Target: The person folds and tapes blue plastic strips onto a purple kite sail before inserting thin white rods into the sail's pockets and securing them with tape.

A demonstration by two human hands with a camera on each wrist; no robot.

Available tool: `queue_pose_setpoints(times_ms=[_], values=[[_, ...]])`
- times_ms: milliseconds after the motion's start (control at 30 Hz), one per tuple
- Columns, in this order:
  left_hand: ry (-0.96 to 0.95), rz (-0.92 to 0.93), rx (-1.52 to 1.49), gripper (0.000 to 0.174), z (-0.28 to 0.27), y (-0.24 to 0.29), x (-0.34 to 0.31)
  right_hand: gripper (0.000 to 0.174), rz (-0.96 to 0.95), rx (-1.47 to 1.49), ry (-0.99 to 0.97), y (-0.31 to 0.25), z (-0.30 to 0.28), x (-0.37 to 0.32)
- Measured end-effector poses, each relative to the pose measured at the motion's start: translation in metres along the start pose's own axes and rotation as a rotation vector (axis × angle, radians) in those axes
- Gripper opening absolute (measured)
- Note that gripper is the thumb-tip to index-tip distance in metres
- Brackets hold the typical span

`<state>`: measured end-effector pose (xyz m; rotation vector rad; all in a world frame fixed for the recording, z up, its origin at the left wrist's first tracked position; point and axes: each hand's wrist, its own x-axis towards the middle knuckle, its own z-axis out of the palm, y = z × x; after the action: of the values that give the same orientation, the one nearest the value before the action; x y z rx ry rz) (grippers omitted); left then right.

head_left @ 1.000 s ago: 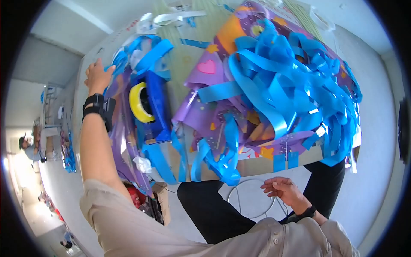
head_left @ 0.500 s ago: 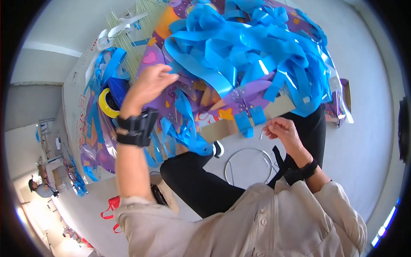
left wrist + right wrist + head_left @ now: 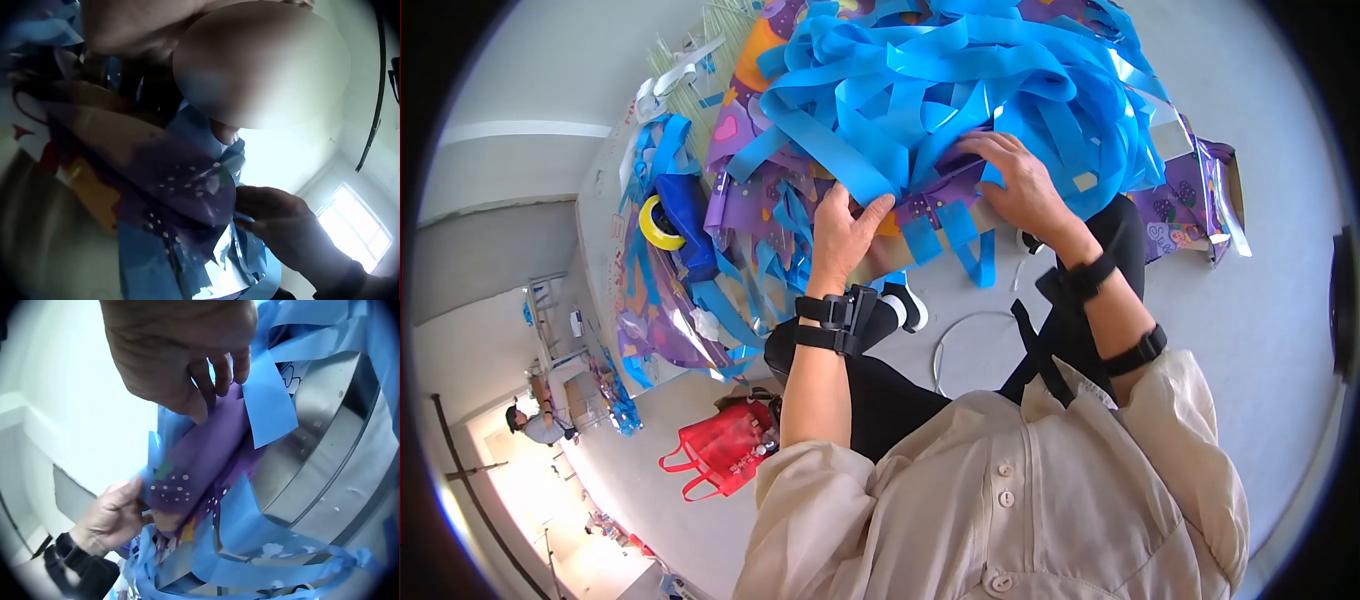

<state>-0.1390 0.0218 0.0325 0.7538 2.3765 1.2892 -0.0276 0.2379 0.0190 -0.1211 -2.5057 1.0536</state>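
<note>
A purple printed plastic sheet [image 3: 209, 440] with white dots lies along the near table edge, partly under a big heap of blue ribbon [image 3: 960, 75]. My left hand [image 3: 843, 232] grips the sheet's left part, its thumb over a blue ribbon strip there. Farther right, my right hand [image 3: 1025, 190] pinches the same sheet between thumb and fingers, as the right wrist view shows. Short blue strips [image 3: 922, 241] hang from the table edge between the hands. Much of the sheet is hidden beneath the ribbon.
A blue tape dispenser [image 3: 680, 225] with a yellow roll [image 3: 658, 226] stands at the left of the table. A red bag [image 3: 725, 448] is on the floor below. To the right stands an open box [image 3: 1190, 195] with purple prints. A person [image 3: 545, 425] is far left.
My left hand has come from the far left, by the tape dispenser, across to the sheet. My right hand has risen from below the table edge onto the sheet. Both now hold it.
</note>
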Motion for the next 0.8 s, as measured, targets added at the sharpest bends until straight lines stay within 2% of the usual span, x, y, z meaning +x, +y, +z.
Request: queue_pose_setpoints(times_ms=[33, 100, 167, 233, 267, 300, 333, 367, 400, 433, 467, 500, 533, 600, 633, 700, 733, 800], values=[[0.000, -0.001, 0.006, 0.042, 0.002, -0.005, -0.007, 0.037, -0.057, -0.037, -0.034, 0.001, 0.001, 0.003], [-0.006, 0.141, 0.110, 0.034, 0.003, -0.006, -0.017, 0.034, -0.137, -0.111, -0.065, 0.001, 0.000, 0.004], [-0.045, 0.114, 0.172, 0.032, -0.001, -0.001, -0.036, 0.036, -0.064, -0.364, -0.505, -0.010, -0.005, -0.004], [-0.252, 0.569, 0.543, 0.026, -0.013, 0.007, -0.051, 0.027, -0.182, -0.393, -0.530, -0.009, -0.014, -0.033], [-0.239, 0.584, 0.553, 0.026, -0.022, 0.007, -0.053, 0.022, -0.069, -0.336, -0.592, -0.007, -0.023, -0.035], [-0.227, 0.416, 0.394, 0.021, -0.037, 0.005, -0.053, 0.017, 0.046, -0.276, -0.653, -0.005, -0.033, -0.032], [-0.216, 0.247, 0.231, 0.017, -0.050, 0.003, -0.049, 0.014, 0.017, -0.209, -0.539, -0.001, -0.045, -0.024], [-0.091, -0.076, 0.148, 0.010, -0.064, 0.014, -0.040, 0.011, -0.013, -0.143, -0.428, 0.002, -0.055, -0.011], [0.029, -0.103, 0.170, 0.013, -0.076, 0.005, -0.020, 0.004, -0.038, -0.127, -0.286, 0.006, -0.060, 0.009], [0.107, -0.048, 0.057, 0.018, -0.087, -0.003, 0.004, 0.005, 0.025, -0.012, -0.177, 0.007, -0.063, 0.033], [0.168, 0.079, 0.118, 0.023, -0.092, -0.003, 0.030, 0.011, -0.017, 0.063, -0.064, 0.006, -0.065, 0.060], [0.162, 0.058, 0.122, 0.033, -0.095, -0.012, 0.057, 0.017, -0.030, 0.041, -0.022, 0.016, -0.060, 0.085], [0.178, 0.083, 0.137, 0.045, -0.096, -0.028, 0.088, 0.025, 0.046, -0.018, -0.126, 0.024, -0.057, 0.111], [0.204, 0.212, 0.373, 0.062, -0.093, -0.049, 0.142, 0.047, -0.053, -0.274, -0.200, 0.047, -0.033, 0.155], [0.210, 0.215, 0.373, 0.062, -0.089, -0.055, 0.164, 0.047, -0.059, -0.276, -0.197, 0.056, -0.021, 0.175], [0.197, 0.198, 0.421, 0.074, -0.077, -0.060, 0.201, 0.067, -0.064, -0.550, -0.181, 0.072, -0.001, 0.211], [0.200, 0.204, 0.418, 0.074, -0.073, -0.060, 0.216, 0.067, -0.066, -0.555, -0.177, 0.079, 0.005, 0.227], [0.146, 0.080, 0.610, 0.081, -0.065, -0.059, 0.232, 0.071, 0.035, -0.740, -0.153, 0.092, 0.016, 0.245]])
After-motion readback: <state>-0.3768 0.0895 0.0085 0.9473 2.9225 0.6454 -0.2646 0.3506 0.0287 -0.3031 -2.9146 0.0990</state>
